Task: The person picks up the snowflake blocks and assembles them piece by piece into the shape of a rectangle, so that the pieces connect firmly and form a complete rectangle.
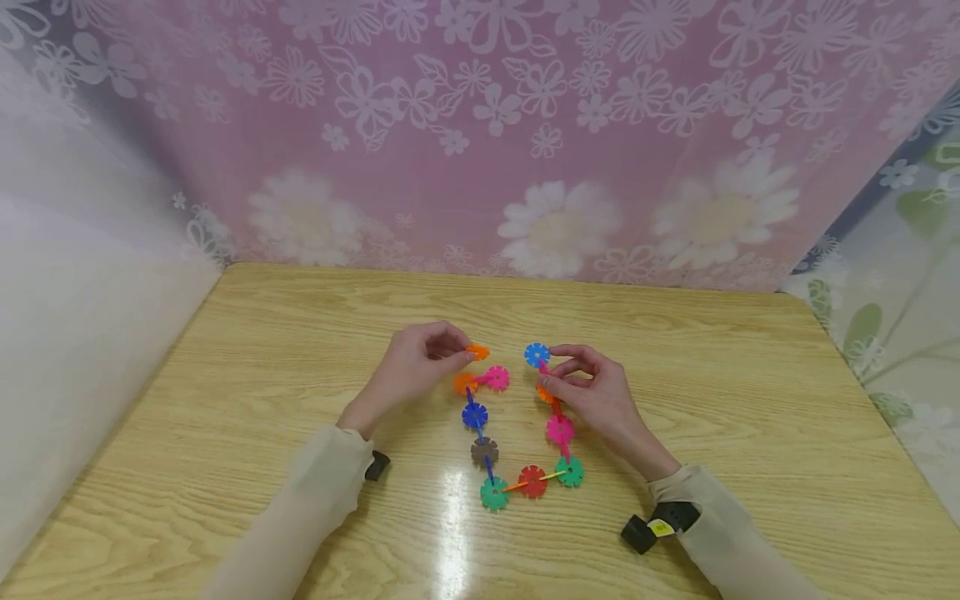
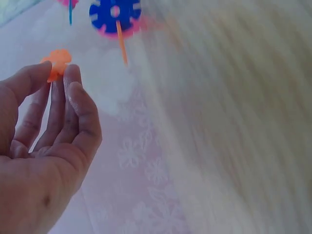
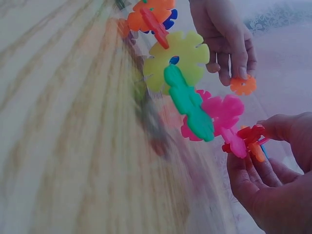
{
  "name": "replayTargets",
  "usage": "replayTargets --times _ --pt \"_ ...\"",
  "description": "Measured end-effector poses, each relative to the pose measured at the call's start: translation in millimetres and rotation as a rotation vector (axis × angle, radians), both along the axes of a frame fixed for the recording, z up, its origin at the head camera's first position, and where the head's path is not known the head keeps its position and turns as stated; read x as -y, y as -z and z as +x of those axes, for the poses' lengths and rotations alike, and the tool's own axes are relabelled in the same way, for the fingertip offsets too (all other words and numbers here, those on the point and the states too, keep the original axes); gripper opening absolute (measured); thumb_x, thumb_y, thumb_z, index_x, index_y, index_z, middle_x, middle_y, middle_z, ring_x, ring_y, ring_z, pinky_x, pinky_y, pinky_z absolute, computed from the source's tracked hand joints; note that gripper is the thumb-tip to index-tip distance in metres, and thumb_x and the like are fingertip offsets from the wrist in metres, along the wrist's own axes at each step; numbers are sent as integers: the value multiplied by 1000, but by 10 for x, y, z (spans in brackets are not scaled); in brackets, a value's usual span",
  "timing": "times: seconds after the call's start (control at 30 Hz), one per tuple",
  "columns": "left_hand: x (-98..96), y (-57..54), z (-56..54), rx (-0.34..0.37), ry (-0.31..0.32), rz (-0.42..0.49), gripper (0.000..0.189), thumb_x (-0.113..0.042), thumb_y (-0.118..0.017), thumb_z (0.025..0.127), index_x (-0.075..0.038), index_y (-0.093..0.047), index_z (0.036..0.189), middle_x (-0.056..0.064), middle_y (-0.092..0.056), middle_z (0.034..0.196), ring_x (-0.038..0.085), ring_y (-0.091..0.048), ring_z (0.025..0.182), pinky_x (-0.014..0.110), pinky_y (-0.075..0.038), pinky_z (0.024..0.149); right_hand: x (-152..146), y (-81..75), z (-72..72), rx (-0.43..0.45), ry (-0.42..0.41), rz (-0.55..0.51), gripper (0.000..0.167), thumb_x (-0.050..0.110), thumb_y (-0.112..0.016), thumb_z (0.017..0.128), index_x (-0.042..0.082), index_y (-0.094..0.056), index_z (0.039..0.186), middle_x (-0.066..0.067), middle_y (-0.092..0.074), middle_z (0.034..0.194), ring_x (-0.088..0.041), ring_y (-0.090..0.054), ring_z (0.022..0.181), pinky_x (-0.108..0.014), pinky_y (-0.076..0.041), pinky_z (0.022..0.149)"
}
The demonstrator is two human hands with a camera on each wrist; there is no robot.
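An orange snowflake disc [image 1: 477,352] is pinched between the thumb and fingertips of my left hand [image 1: 423,358]; the left wrist view shows the same orange disc [image 2: 59,62] alone in that grip. A chain of interlocked plastic snowflake discs forms a U over the table, with a green disc [image 1: 495,493] and a red disc [image 1: 532,482] along its near side. My right hand [image 1: 600,387] pinches the chain's right arm around an orange disc [image 1: 546,393], just below the blue disc [image 1: 537,355] at its end. The left arm ends in a pink disc [image 1: 497,378], close to my left fingertips.
The wood-grain table [image 1: 247,375] spreads around the chain. Behind it hangs a pink flowered curtain [image 1: 450,167], with pale cloth at both sides. A black wrist strap [image 1: 675,517] with a small black block sits on my right wrist.
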State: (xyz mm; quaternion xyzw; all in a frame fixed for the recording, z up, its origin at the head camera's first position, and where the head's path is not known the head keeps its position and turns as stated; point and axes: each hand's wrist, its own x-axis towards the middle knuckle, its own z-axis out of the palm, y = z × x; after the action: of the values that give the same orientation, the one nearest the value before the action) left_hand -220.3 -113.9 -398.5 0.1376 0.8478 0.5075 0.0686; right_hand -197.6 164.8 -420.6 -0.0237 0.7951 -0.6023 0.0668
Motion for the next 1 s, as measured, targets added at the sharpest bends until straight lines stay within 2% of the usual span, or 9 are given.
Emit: replayTargets --times 0.33,0.57,0.77,1.0 --pt "-254 56 -3 -73 37 -20 9 -19 -74 94 -15 -73 102 -1 -75 96 12 -70 88 29 -59 82 11 -4 8 3 4 -2 42 10 -75 93 4 -61 132 -1 -64 95 -6 -73 76 -19 -56 68" --pt "-351 58 -19 -69 62 -43 8 -19 -74 94 -16 -73 102 -1 -75 94 12 -67 86 29 -58 81 34 -10 8 7 12 -3 42 12 -77 92 5 -62 131 -2 -65 95 -7 -72 73 -19 -55 67" --pt "-403 55 -32 -83 76 -58 8 -18 -75 94 -14 -73 101 -1 -74 93 11 -67 85 28 -57 81 45 -16 13 9 9 11 42 15 -78 92 7 -63 130 -6 -64 98 -9 -70 68 -18 -50 61" --pt "-467 61 -50 -105 87 -73 9 -16 -75 94 -10 -74 100 -1 -73 90 11 -67 83 27 -58 79 39 -8 17 -2 -3 -4 42 12 -78 92 4 -62 130 -5 -64 96 -8 -72 71 -19 -54 64"
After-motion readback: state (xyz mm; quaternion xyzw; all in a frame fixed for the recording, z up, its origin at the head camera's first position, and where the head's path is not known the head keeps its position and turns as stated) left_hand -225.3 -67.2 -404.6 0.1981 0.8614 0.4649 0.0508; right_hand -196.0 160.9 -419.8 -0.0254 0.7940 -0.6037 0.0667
